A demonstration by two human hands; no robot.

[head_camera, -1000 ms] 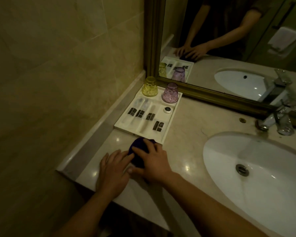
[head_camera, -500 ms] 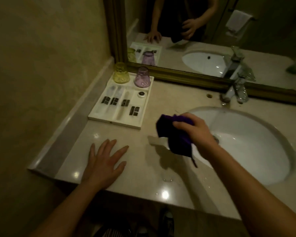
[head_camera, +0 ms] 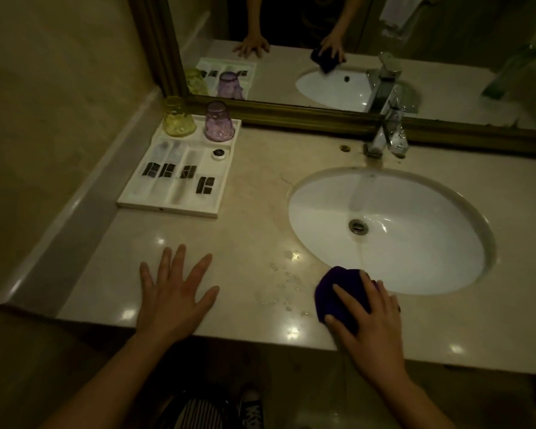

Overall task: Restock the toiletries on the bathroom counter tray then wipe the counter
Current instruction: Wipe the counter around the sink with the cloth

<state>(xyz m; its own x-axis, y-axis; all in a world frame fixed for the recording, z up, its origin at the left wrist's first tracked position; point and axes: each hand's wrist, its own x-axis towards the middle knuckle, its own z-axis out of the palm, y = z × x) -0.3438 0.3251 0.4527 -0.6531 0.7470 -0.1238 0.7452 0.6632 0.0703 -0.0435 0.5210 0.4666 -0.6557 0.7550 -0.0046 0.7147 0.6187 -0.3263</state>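
My right hand [head_camera: 370, 320] presses a dark purple cloth [head_camera: 341, 289] flat on the beige marble counter [head_camera: 254, 236], at the front rim of the sink. My left hand [head_camera: 175, 295] lies flat on the counter near its front edge, fingers spread, holding nothing. Water drops [head_camera: 283, 283] glisten on the counter between my two hands. At the back left stands a white compartment tray [head_camera: 167, 207] with several white packets with dark labels [head_camera: 167, 171] and a small round lidded item [head_camera: 218, 153]. Upside down at the tray's far end stand a yellow cup [head_camera: 177, 117] and a purple cup [head_camera: 218, 122].
A white oval sink [head_camera: 415, 243] is set in the counter at the right, with a chrome tap [head_camera: 387, 131] behind it. A gold-framed mirror [head_camera: 322, 116] runs along the back. A tiled wall and a raised ledge [head_camera: 84, 209] border the left.
My right hand lifted the cloth from beside the tray, carried it right through the air, and now presses it down by the sink's front rim. My left hand stayed flat on the counter.
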